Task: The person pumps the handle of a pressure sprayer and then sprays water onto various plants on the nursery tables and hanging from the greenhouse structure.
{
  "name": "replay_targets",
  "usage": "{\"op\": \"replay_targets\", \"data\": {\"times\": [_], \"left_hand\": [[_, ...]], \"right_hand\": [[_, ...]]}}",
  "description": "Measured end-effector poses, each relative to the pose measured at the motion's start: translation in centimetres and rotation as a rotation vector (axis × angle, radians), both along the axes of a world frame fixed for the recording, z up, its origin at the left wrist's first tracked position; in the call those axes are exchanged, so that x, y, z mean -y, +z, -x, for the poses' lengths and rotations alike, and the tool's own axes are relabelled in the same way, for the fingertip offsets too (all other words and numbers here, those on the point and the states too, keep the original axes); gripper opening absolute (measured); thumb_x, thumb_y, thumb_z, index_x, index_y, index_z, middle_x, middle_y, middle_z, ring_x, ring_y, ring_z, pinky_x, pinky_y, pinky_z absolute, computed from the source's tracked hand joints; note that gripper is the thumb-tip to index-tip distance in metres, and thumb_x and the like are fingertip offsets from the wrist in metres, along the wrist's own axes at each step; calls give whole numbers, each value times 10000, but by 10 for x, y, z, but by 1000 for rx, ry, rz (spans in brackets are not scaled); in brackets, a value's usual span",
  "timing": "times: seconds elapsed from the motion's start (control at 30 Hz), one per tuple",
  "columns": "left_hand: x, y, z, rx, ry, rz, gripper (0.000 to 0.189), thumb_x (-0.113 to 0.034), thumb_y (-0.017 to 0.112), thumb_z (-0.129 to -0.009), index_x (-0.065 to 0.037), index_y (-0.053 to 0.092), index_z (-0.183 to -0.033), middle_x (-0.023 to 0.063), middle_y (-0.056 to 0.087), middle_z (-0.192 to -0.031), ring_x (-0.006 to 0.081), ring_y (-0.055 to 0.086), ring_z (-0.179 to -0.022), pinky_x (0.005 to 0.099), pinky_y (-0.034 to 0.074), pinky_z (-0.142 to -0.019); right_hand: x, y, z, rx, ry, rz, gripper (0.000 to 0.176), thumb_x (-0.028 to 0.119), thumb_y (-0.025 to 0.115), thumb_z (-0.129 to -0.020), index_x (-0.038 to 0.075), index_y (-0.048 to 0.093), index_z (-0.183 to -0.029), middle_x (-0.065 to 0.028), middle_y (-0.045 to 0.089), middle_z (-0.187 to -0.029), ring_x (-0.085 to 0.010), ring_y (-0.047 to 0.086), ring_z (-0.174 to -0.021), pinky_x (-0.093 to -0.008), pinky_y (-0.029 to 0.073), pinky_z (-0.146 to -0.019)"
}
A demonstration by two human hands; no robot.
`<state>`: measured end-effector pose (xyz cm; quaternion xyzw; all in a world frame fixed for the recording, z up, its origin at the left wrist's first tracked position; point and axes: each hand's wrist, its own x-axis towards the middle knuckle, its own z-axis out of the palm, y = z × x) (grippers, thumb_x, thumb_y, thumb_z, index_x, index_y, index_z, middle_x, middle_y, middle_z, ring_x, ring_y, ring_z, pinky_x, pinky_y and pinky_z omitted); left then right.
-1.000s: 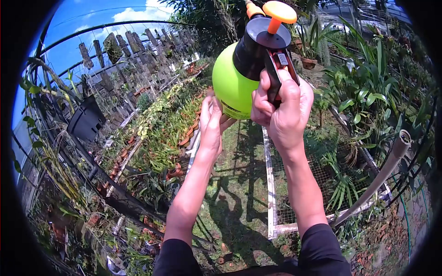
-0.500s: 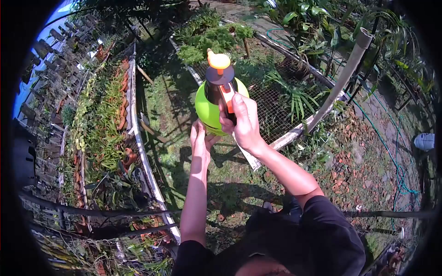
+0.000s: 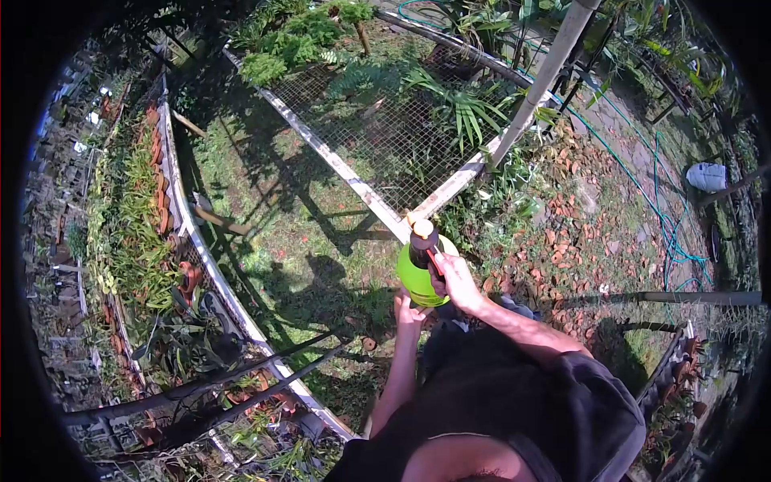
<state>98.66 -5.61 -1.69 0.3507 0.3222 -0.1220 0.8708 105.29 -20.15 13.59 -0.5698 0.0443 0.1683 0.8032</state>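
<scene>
A lime-green pump sprayer (image 3: 417, 279) with a black collar and an orange-yellow pump knob is held upright in front of my body. My right hand (image 3: 458, 283) is wrapped round its black and orange handle at the upper right. Beneath the green tank, my left hand (image 3: 411, 310) supports it from below on the left side; part of its fingers is hidden behind the tank. The sprayer's nozzle end points away from me, near the corner of a white-edged mesh frame.
A wire-mesh bench (image 3: 369, 132) with pale wooden edges (image 3: 345, 173) lies ahead. A grey post (image 3: 546, 80) rises at its right. On the left stands a long bench of potted plants (image 3: 144, 209). A green hose (image 3: 671, 225) and a white bucket (image 3: 707, 177) are at right.
Both hands have brought the sprayer down and closer to my body. The view has tilted lower and turned, so the mesh bench shows more fully.
</scene>
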Motion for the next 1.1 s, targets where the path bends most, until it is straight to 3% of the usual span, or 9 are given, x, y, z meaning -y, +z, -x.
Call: {"op": "replay_targets", "data": {"times": [0.2,0.47,0.53,0.57,0.77,0.9,0.97,1.07,1.1], "left_hand": [[27,0,40,-73,-144,44,590,-539,543,-923,-129,360,-1304,152,537,-1277,356,604,-1107,566,551,-834],[67,-66,26,-76,-213,106,685,-606,532,-898,-204,317,-1409,118,509,-1326,354,608,-1094,484,567,-806],[81,-46,28,-10,-213,2,685,-608,527,-900,-207,313,-1413,112,482,-1357,351,620,-1068,456,574,-793],[96,-10,21,-5,-223,-123,800,-655,498,-884,-119,302,-1445,150,457,-1383,374,618,-1073,435,565,-840],[148,32,12,198,-260,-46,730,-623,432,-935,-101,309,-1431,140,447,-1346,302,645,-1023,424,561,-825],[182,32,23,301,-269,6,779,-612,454,-931,-107,236,-1483,139,408,-1404,309,645,-1032,435,551,-867],[201,3,39,329,-227,42,794,-600,479,-924,-108,219,-1490,154,409,-1421,321,646,-1038,464,538,-908],[220,19,43,157,-288,86,794,-597,493,-918,-106,227,-1483,162,429,-1411,331,652,-1028,484,536,-916],[227,40,47,238,-286,85,781,-587,503,-918,-98,249,-1471,161,451,-1392,340,659,-1012,503,533,-915]], "right_hand": [[36,-26,53,-141,-48,-2,371,377,447,-1001,64,490,-807,26,423,-575,-80,400,-473,-239,312,-457],[93,-16,53,-56,-102,-9,343,358,417,-988,57,487,-840,12,418,-565,-97,394,-440,-253,311,-421],[108,7,51,71,-131,98,349,350,408,-991,49,492,-836,14,424,-569,-87,390,-441,-249,306,-420],[117,7,49,64,-104,23,351,346,407,-992,46,493,-830,13,427,-567,-87,390,-438,-249,308,-418],[175,38,46,155,-110,-5,388,357,419,-994,27,501,-808,17,431,-547,-77,393,-421,-235,308,-408],[205,51,48,196,-72,35,410,391,413,-987,21,512,-841,6,414,-527,-95,375,-406,-250,283,-390],[221,46,50,183,-60,14,418,401,415,-985,19,516,-847,7,408,-518,-97,372,-400,-254,281,-383],[243,47,56,157,-29,6,432,417,422,-976,20,497,-824,-4,399,-507,-98,359,-383,-249,269,-369],[248,48,56,167,-9,2,434,418,420,-975,20,495,-820,-3,397,-505,-98,354,-380,-247,265,-366]]}}
